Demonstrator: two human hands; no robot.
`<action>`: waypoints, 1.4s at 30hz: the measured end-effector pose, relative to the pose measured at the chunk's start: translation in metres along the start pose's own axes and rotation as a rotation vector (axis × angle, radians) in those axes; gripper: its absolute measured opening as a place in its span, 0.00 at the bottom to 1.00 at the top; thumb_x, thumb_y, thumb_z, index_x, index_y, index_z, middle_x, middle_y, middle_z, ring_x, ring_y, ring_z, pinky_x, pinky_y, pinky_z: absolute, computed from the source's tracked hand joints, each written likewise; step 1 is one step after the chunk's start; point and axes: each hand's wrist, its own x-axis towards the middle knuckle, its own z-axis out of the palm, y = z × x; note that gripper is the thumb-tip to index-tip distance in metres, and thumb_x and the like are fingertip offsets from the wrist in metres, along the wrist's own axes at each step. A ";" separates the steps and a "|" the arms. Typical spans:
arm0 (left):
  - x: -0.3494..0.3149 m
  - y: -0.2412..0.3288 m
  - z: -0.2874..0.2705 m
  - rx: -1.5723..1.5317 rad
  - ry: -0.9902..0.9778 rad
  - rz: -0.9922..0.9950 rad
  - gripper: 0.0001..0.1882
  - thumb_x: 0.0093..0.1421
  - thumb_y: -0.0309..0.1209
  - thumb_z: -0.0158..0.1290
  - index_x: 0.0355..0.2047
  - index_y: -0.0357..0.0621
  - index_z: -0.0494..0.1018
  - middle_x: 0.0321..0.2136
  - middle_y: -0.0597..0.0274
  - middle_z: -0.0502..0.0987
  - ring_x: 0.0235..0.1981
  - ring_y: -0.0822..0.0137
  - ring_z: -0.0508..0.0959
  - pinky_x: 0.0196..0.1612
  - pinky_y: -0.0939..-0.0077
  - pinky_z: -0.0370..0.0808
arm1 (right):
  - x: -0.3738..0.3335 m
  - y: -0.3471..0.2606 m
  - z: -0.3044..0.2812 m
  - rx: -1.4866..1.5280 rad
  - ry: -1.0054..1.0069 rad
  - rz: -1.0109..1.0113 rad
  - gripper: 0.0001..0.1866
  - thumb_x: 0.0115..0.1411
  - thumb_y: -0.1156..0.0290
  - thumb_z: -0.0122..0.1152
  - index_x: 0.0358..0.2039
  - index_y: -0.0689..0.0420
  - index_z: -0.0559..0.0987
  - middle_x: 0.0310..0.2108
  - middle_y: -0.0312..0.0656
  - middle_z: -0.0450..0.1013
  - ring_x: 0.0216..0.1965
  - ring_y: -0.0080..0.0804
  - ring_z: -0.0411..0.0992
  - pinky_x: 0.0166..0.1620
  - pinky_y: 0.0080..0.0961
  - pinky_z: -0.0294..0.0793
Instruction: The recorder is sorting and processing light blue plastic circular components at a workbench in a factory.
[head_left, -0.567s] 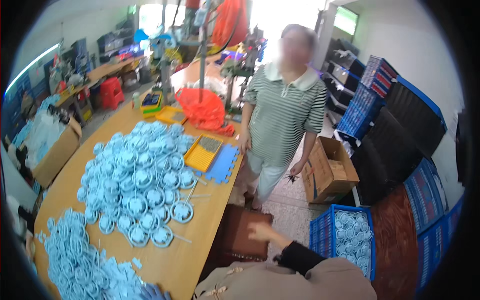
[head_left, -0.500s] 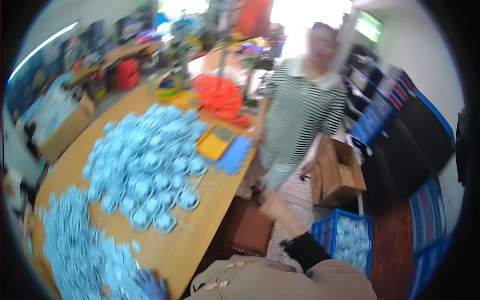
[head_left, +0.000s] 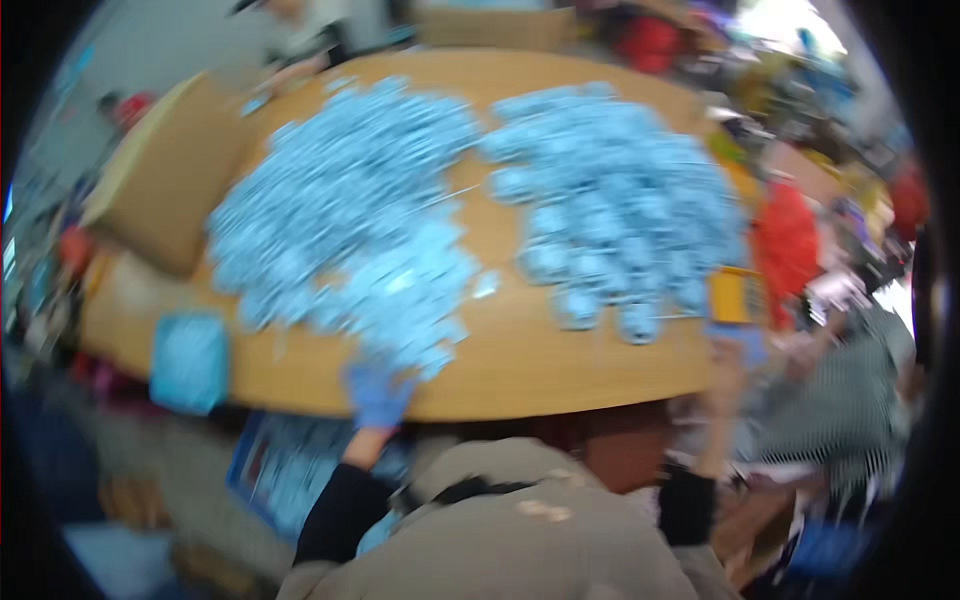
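Note:
My left hand (head_left: 378, 390), in a blue glove, is at the near edge of the table (head_left: 560, 375), fingers apart beside a spread of small flat light-blue pieces (head_left: 405, 290). Nothing can be made out in it through the blur. These pieces run into a large heap of light-blue parts (head_left: 340, 180) on the left half. On the right half lies a second heap of rounder light-blue parts (head_left: 620, 190). My bare right hand (head_left: 727, 372) is over the right table edge, near a yellow tray (head_left: 735, 295) and a blue mat (head_left: 742, 340); its fingers are smeared.
A light-blue filled container (head_left: 190, 362) sits at the table's left near edge, and a cardboard box (head_left: 175, 175) stands beyond it. Below the table is a blue crate (head_left: 250, 460) of blue parts. A person in stripes (head_left: 835, 390) is at right; another person (head_left: 310, 50) sits across.
My view has swung left, bringing the whole table in front of me. My right arm has moved from beside the floor crate to the table's right edge. My left hand stays by the flat pieces.

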 end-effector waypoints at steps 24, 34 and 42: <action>0.164 -0.149 -0.006 0.138 -0.288 0.052 0.44 0.57 0.59 0.40 0.62 0.36 0.52 0.61 0.39 0.55 0.62 0.43 0.54 0.64 0.53 0.50 | -0.051 -0.206 0.438 -0.005 -0.783 -0.291 0.29 0.39 0.67 0.67 0.44 0.55 0.70 0.43 0.49 0.63 0.46 0.45 0.64 0.38 0.40 0.70; 0.201 -0.262 0.120 0.092 0.064 0.524 0.42 0.57 0.52 0.46 0.62 0.35 0.51 0.60 0.39 0.57 0.59 0.47 0.61 0.62 0.55 0.55 | -0.042 -0.207 0.444 0.160 -0.707 -0.148 0.09 0.51 0.64 0.56 0.26 0.56 0.74 0.27 0.46 0.67 0.31 0.47 0.71 0.31 0.44 0.70; 0.152 -0.144 0.035 -0.469 -0.139 0.508 0.42 0.57 0.47 0.50 0.63 0.35 0.48 0.59 0.40 0.58 0.57 0.49 0.62 0.60 0.57 0.58 | 0.004 -0.232 0.391 0.823 -0.516 0.362 0.09 0.58 0.63 0.52 0.28 0.54 0.75 0.24 0.36 0.67 0.25 0.30 0.65 0.27 0.29 0.64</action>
